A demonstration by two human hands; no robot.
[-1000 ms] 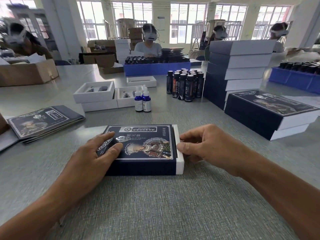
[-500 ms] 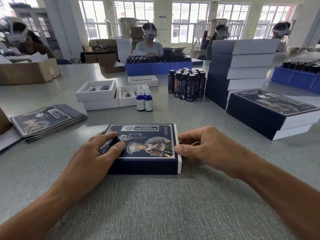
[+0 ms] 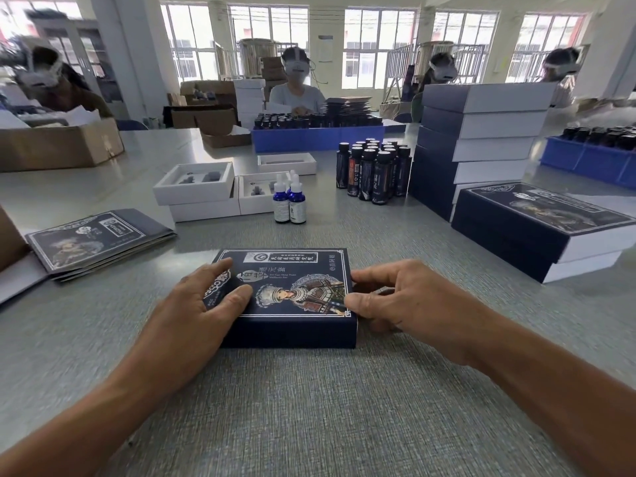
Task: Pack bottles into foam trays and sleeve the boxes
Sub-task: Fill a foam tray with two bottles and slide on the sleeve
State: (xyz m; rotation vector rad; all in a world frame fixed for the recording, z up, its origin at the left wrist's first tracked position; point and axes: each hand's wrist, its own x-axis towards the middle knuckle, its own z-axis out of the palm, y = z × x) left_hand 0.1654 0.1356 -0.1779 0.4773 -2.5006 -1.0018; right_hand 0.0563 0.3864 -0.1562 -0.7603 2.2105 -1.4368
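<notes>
A dark blue printed sleeve lies flat on the grey table in front of me, with the white box fully inside it. My left hand holds the sleeve's left end, thumb on top. My right hand presses against the sleeve's right end with thumb and curled fingers. Two small blue dropper bottles stand just beyond. Open white boxes with foam trays sit behind them on the left.
Several dark bottles stand in a cluster mid-table. Stacked sleeved boxes rise at the right, with two more in front. Flat sleeves lie at the left. Blue bottle crates and seated people are at the back.
The white box end that stuck out of the sleeve's right side has slid in, pushed leftward by my right hand. My left hand kept its hold.
</notes>
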